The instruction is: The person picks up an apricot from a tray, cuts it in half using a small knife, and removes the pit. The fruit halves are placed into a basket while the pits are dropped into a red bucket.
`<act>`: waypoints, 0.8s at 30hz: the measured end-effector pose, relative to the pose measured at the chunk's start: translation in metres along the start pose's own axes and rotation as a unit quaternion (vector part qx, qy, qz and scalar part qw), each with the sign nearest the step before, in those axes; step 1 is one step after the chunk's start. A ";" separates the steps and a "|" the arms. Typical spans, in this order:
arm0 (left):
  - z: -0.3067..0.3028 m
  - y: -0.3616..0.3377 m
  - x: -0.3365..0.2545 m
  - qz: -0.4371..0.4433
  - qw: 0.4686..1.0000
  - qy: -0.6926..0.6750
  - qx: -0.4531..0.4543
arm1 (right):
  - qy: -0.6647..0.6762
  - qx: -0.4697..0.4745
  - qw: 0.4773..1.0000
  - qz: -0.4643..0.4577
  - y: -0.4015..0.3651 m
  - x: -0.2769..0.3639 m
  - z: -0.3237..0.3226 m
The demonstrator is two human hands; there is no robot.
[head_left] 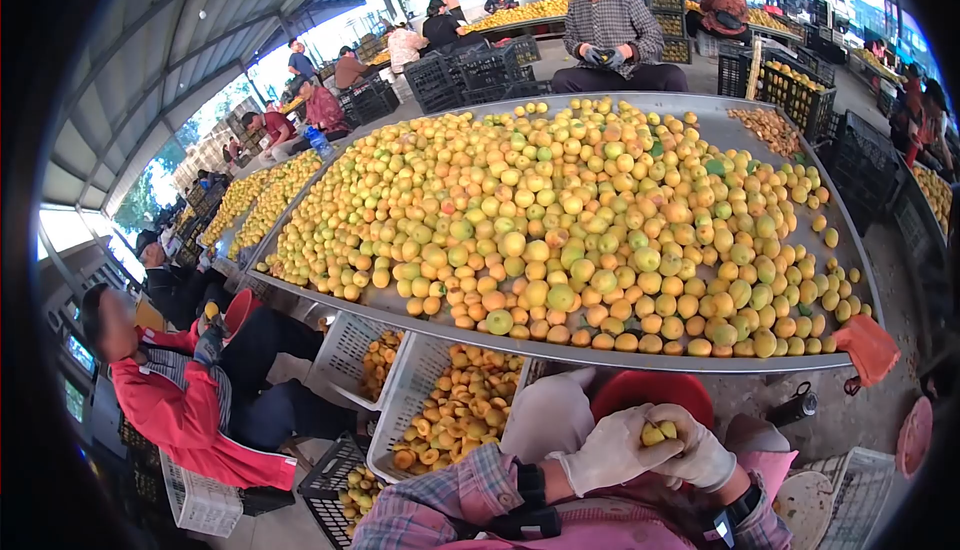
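Note:
My left hand [614, 453] and my right hand [694, 453], both in white gloves, are closed together over my lap. Between their fingers is a yellow-green apricot [657, 434], with a dark line running between its two sides. Just beyond my hands sits a red bowl [655, 387], partly hidden by them. Left of my knee, a white crate [412, 382] holds split orange apricots [465, 405]. A large metal-edged table [600, 358] in front of me bears a broad heap of whole apricots [540, 240].
Apricot pits [768, 130] lie at the table's far right corner; an orange-red bag [868, 348] hangs at the near one. A black bottle [795, 405] stands at right. A person in red [165, 405] sits at left, another [615, 35] across the table.

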State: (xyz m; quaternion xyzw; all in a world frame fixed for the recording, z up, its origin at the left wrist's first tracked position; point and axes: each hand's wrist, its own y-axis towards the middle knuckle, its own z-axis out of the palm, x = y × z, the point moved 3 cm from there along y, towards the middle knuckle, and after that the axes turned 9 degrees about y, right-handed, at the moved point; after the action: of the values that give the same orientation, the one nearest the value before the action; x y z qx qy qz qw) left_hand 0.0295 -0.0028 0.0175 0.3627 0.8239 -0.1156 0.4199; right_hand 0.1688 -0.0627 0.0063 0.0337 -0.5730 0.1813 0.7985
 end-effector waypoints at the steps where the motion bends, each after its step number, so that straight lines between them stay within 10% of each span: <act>1: 0.000 -0.002 -0.001 0.000 1.000 -0.002 0.002 | -0.017 0.015 0.999 -0.034 -0.001 -0.002 0.000; 17: 0.004 -0.018 0.008 0.046 0.994 -0.089 0.042 | -0.043 0.092 0.987 -0.125 -0.004 -0.001 0.013; 24: -0.005 -0.006 0.003 -0.088 0.983 -0.160 0.026 | -0.050 -0.083 0.995 0.020 -0.002 0.016 0.016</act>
State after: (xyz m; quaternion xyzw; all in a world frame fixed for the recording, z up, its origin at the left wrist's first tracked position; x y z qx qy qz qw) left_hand 0.0212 -0.0032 0.0170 0.2766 0.7716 -0.2303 0.5244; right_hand 0.1592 -0.0647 0.0264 -0.0350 -0.6256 0.1472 0.7653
